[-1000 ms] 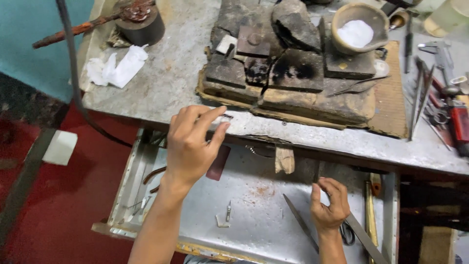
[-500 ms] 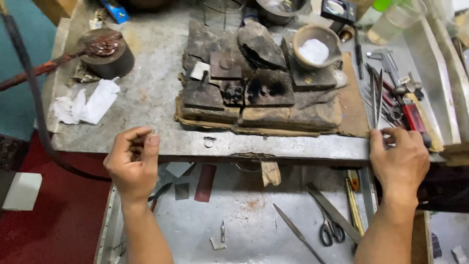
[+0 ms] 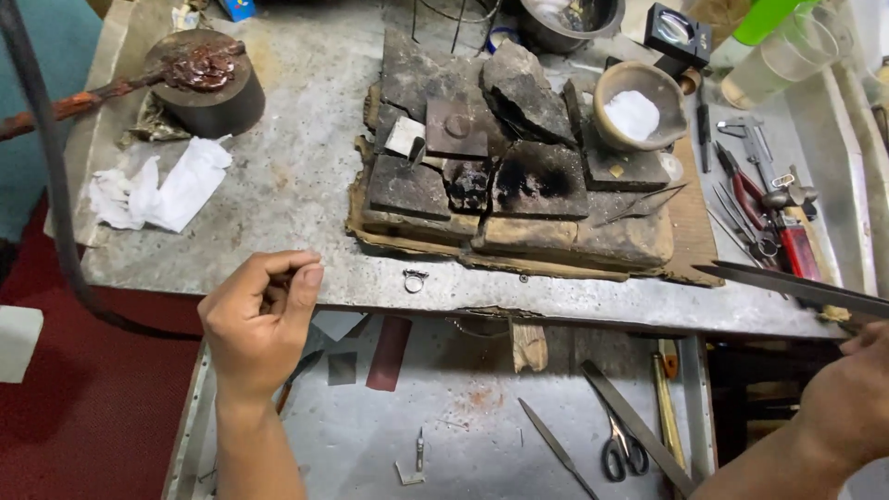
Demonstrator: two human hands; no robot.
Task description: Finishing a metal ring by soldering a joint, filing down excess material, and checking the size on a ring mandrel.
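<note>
While the left hand (image 3: 259, 319) has drawn back from over the open drawer to the front edge of the grey metal-topped workbench (image 3: 306, 199), its thumb and forefinger are now pinched together on something too small to make out. Half a second ago the right hand (image 3: 847, 398) was reaching to the tool cluster at the bench's right end; it now comes away clenched on a long, flat, dark steel file (image 3: 796, 289), whose blade points left over the bench edge. A small silver ring (image 3: 414, 280) lies apart from both hands on the bench, just in front of the stack of charred soldering blocks (image 3: 509, 185). Judged from these positions, a tool has been fetched and filing seems about to begin.
</note>
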